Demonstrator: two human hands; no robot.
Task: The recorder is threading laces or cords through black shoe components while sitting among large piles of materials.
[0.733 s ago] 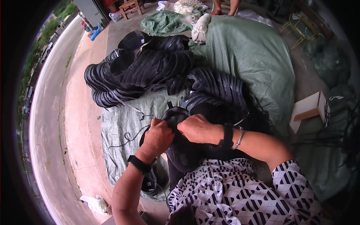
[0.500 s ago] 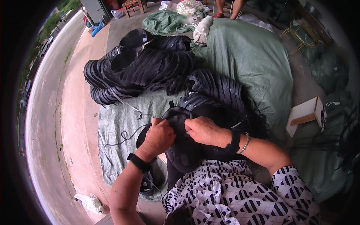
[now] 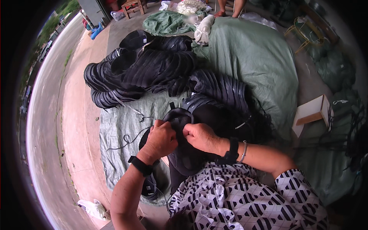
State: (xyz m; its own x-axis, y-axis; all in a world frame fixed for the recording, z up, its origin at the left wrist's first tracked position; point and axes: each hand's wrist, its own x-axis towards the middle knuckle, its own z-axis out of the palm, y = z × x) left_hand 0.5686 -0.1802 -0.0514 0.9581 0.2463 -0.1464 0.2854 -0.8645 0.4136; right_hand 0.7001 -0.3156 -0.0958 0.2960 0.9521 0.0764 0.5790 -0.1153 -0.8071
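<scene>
A black shoe upper (image 3: 186,159) lies over my lap, its padded collar and pull tab pointing away from me. My left hand (image 3: 159,138) is closed at the upper's left side, fingers curled in. Opposite it, my right hand (image 3: 205,137) pinches at the middle of the upper, near its opening. Whatever thin piece either hand grips is hidden by the fingers. Beside my left forearm rests another black upper (image 3: 149,188) with a loose cord. A dark lace (image 3: 124,142) trails over the green sheet on the left.
Bundled stacks of black shoe uppers (image 3: 161,67) lie ahead, with more uppers (image 3: 224,88) nearer on the right. Green woven sheeting (image 3: 253,50) covers a large mound. A white box (image 3: 312,113) sits at right; a white plastic bag (image 3: 94,209) lies lower left. Another person's legs (image 3: 234,7) show at the back.
My right hand has shifted slightly left, closer to my left hand. Both hands stay closed at the upper; the whole view has moved a little.
</scene>
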